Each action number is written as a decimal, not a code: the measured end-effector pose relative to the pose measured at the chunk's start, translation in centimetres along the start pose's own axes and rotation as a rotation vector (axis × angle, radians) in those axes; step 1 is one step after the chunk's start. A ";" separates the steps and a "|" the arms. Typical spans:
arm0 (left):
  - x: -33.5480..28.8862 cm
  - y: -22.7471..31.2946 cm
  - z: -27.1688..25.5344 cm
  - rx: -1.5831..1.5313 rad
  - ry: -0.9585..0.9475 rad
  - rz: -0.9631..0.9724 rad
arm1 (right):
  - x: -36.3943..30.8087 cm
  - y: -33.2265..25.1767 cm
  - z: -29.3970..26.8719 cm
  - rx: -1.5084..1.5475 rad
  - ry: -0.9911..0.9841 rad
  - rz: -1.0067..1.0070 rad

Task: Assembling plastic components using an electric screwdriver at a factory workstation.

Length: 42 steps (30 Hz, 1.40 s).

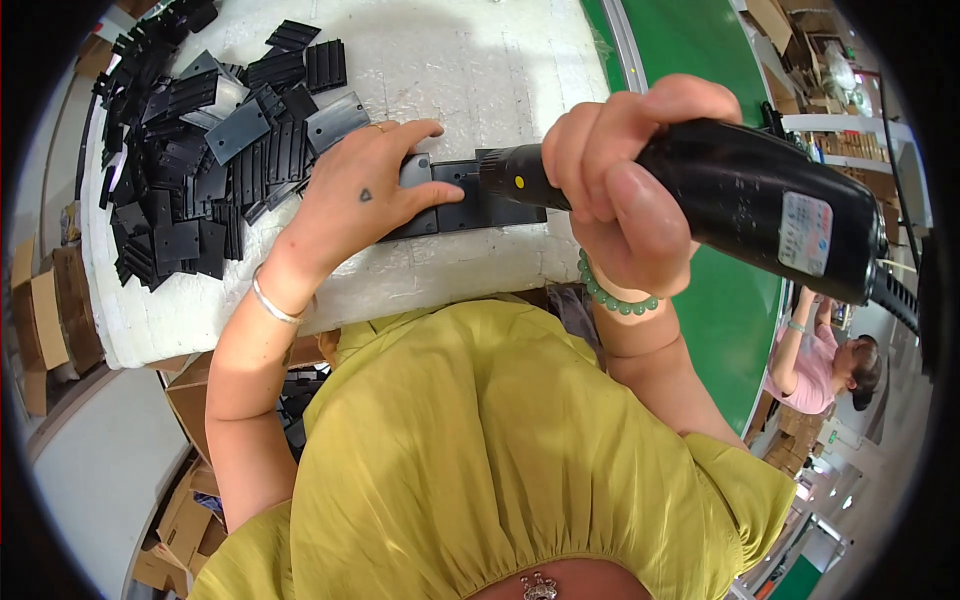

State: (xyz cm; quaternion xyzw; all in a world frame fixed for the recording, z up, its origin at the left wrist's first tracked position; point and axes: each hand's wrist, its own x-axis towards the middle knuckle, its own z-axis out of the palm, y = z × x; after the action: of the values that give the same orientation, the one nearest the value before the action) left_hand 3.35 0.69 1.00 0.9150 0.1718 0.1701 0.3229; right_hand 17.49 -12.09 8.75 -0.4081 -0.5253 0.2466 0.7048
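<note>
My right hand (640,190) is wrapped round a thick black corded power tool (750,195), its exact kind not clear. The tool lies nearly level, its ribbed nose pointing left at a flat black plate (500,210) with small holes; any bit at the tip is hidden. My left hand (370,180) rests with thumb and forefinger spread, the thumb over the seam between that plate and a second dark plate (413,172) to its left. The palm hides part of the second plate. Both plates lie near the front edge of a white, film-covered work surface (440,80).
A heap of black plates and ribbed pieces (240,150) covers the left of the surface. A green table (700,50) stands to the right. The tool's cord (895,300) runs off right. Cardboard boxes (50,320) stand at far left. A person in pink (805,365) is at far right.
</note>
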 end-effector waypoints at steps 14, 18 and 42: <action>0.6 0.4 0.6 -0.252 -0.175 -0.224 | 1.0 1.3 0.9 -0.058 -0.108 0.038; 0.1 0.2 1.1 -0.257 -0.098 -0.199 | 1.1 1.4 1.3 -0.105 -0.118 0.060; 0.4 1.3 0.2 -0.257 -0.197 -0.283 | 2.2 -0.2 -5.7 -0.101 0.332 -0.150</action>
State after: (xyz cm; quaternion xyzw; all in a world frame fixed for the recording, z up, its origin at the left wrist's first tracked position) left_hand 4.04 -0.20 1.73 0.8454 0.2429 0.0533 0.4727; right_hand 23.57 -12.32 9.46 -0.4377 -0.4424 0.0962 0.7768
